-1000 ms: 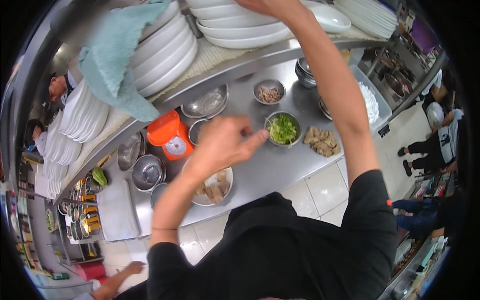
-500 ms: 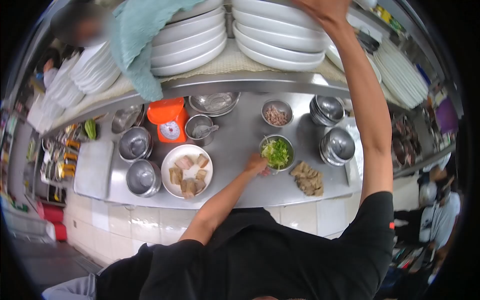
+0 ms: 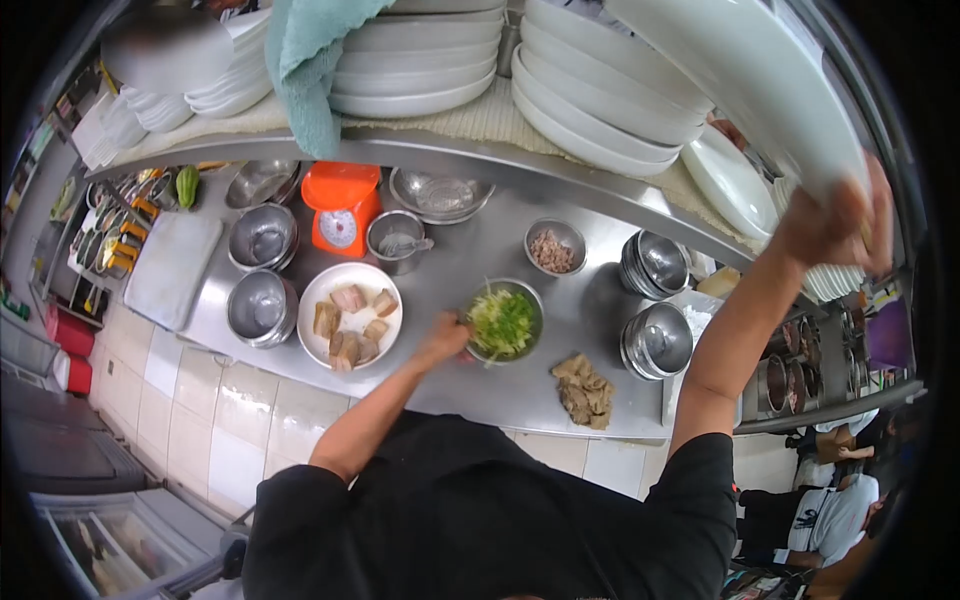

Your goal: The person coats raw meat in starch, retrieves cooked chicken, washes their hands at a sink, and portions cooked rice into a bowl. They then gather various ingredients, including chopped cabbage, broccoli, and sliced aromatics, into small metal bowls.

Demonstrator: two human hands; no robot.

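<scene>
My left hand (image 3: pixel 447 335) is closed on the left rim of a metal bowl (image 3: pixel 541 318) filled with chopped greens (image 3: pixel 503 322). Something pinkish shows beside the hand, too little of it to name. Up at the right, my right hand (image 3: pixel 840 225) grips the lower edge of a large white dish (image 3: pixel 760 90), which is tilted in front of the shelf. Behind the greens stands a metal bowl of chopped brownish-pink pieces (image 3: pixel 553 252). A brown, crumpled-looking food pile (image 3: pixel 582 390) lies on the steel counter, right of the greens.
A white plate with chunks of meat (image 3: pixel 347 298) sits on the left, below an orange scale (image 3: pixel 340 210). Stacked metal bowls (image 3: pixel 660 340) stand at both sides. Overhead, the shelf (image 3: pixel 440 150) carries stacked white dishes (image 3: pixel 420 60) and a teal cloth (image 3: pixel 305 70). Other people are at the right.
My right hand has brought a large white dish off to the right of the stacks. The bowl of greens has shifted left with my left hand on its rim. The view has turned somewhat.
</scene>
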